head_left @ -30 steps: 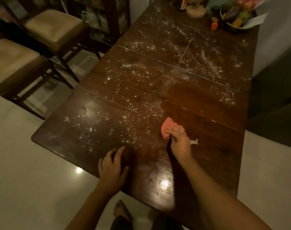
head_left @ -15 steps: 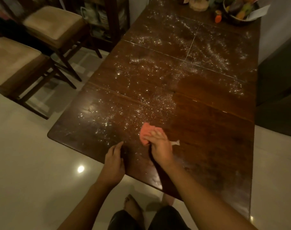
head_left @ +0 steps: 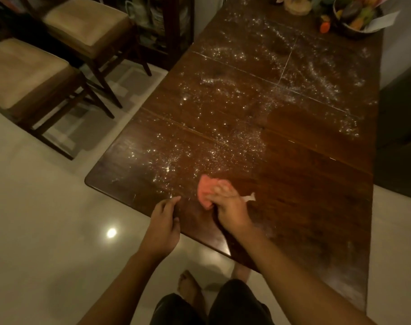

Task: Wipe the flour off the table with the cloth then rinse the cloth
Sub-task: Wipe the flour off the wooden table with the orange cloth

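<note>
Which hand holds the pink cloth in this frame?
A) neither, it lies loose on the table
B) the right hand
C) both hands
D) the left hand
B: the right hand grips the cloth against the table, while the left hand is at the table's near edge, apart from the cloth.

The cloth [head_left: 205,191] bunched in the right hand [head_left: 231,208] is soft, matt pink fabric. Under the grip the table [head_left: 305,207] is dark polished wood, glossy to the right of it. Beyond and left of the grip, flour [head_left: 199,148] lies as dry, grainy white specks. Far left, the floor [head_left: 47,219] is smooth, shiny tile; the stools [head_left: 24,69] have matt cloth seats on dark wood legs.
</note>
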